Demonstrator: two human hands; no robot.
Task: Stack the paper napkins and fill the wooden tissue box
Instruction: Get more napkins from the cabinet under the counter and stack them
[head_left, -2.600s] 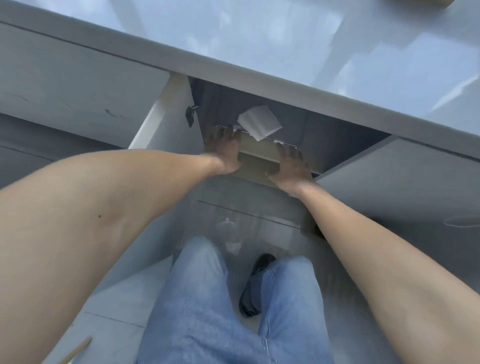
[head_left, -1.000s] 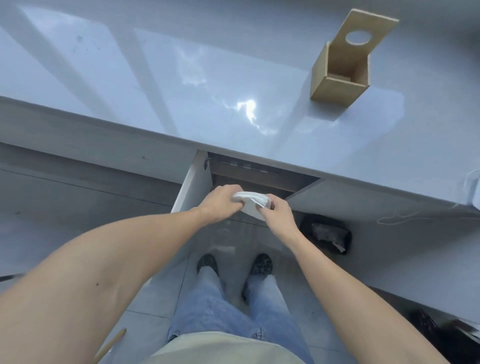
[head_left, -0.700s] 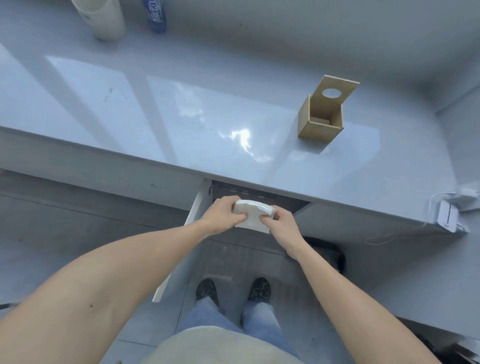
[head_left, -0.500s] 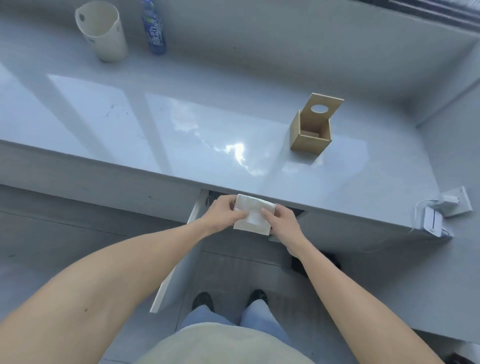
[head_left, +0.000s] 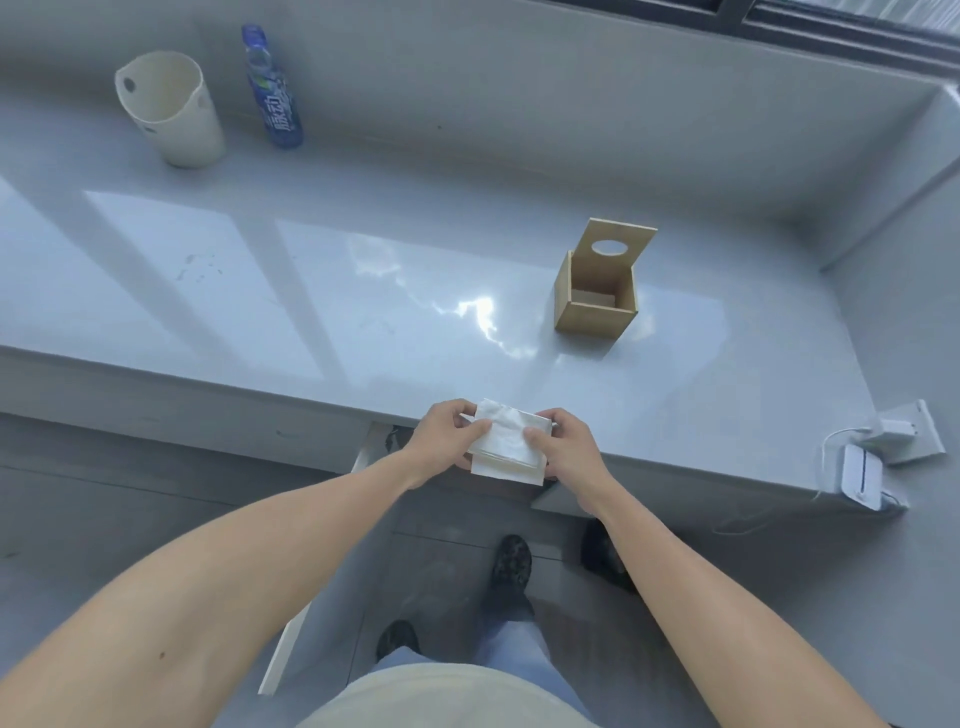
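A white stack of paper napkins (head_left: 506, 441) hangs over the front edge of the grey counter (head_left: 363, 312). My left hand (head_left: 447, 434) grips its left side and my right hand (head_left: 563, 447) grips its right side, thumbs pressed on top. The wooden tissue box (head_left: 595, 304) stands on the counter further back and to the right, apart from my hands. Its lid with a round hole is tilted up and open, and the inside looks empty.
A cream bucket (head_left: 169, 106) and a blue bottle (head_left: 272, 88) stand at the counter's back left. A white charger with cable (head_left: 878, 457) lies at the right edge. Below my hands a cabinet door (head_left: 317, 561) hangs open. My feet stand on the grey floor.
Both hands lifted the napkin stack out of the cabinet and up to the counter's edge. My view rose, so the whole counter and box now show.
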